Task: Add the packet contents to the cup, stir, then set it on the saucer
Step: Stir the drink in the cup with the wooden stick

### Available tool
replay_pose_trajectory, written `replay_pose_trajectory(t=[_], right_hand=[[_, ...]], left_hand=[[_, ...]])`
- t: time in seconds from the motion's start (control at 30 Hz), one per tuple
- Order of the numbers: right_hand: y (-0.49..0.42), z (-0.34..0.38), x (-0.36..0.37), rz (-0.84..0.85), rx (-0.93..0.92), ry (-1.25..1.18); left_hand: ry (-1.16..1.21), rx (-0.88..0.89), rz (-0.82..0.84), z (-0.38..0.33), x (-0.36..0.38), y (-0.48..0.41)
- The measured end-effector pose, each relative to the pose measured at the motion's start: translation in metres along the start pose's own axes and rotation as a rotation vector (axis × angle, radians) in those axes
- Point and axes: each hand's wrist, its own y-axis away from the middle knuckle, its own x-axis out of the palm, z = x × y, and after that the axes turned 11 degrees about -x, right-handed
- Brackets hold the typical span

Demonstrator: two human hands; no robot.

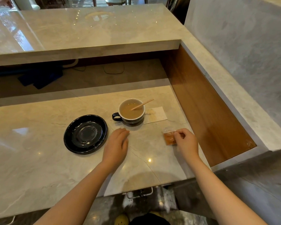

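Note:
A dark cup (130, 111) with a white inside holds light brown drink and stands on the marble counter, handle to the left. A wooden stir stick (142, 104) leans in it, pointing up and right. An empty black saucer (85, 133) lies left of the cup, apart from it. My right hand (186, 141) pinches a small packet (169, 137) with brown contents, low over the counter to the right of the cup. My left hand (116, 144) hovers flat, fingers apart, just in front of the cup and holds nothing.
A white napkin (156, 115) lies right behind the cup. A wooden side wall (201, 101) borders the counter on the right. A raised marble ledge (88, 49) overhangs the back. Dark blue items (39, 77) and a cable lie on the shelf beneath it.

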Motion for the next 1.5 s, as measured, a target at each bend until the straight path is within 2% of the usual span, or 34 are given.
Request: replay_pose_trajectory(t=[0.23,0.43,0.53,0.67,0.73,0.87,0.97,1.1,1.27,1.5], right_hand=[[-0.003,-0.021,-0.002,0.02,0.004,0.337],[-0.003,-0.013,0.001,-0.011,-0.031,0.411],[-0.012,0.002,0.009,0.027,-0.146,0.338],[-0.054,0.03,0.027,0.209,-0.218,0.205],[-0.076,0.043,0.036,0.277,-0.141,0.084],[-0.109,0.059,0.053,0.291,0.028,-0.14],[-0.118,0.064,0.063,0.296,0.063,-0.259],[-0.117,0.068,0.071,0.303,-0.054,-0.219],[-0.113,0.076,0.072,0.432,-0.243,-0.191],[-0.114,0.072,0.057,0.431,-0.535,0.127]], left_hand=[[-0.344,0.074,0.094,0.014,0.009,-0.001],[-0.408,0.061,0.101,0.016,0.012,-0.001],[-0.411,0.053,0.097,0.015,0.012,-0.002],[-0.412,0.05,0.093,0.015,0.013,-0.002],[-0.414,0.05,0.085,0.015,0.013,-0.002],[-0.426,0.048,0.07,0.014,0.014,-0.002],[-0.444,0.038,0.071,0.014,0.014,-0.002],[-0.468,0.026,0.063,0.014,0.015,-0.003],[-0.478,0.027,0.073,0.015,0.016,-0.004],[-0.424,0.028,0.079,0.013,0.013,-0.002]])
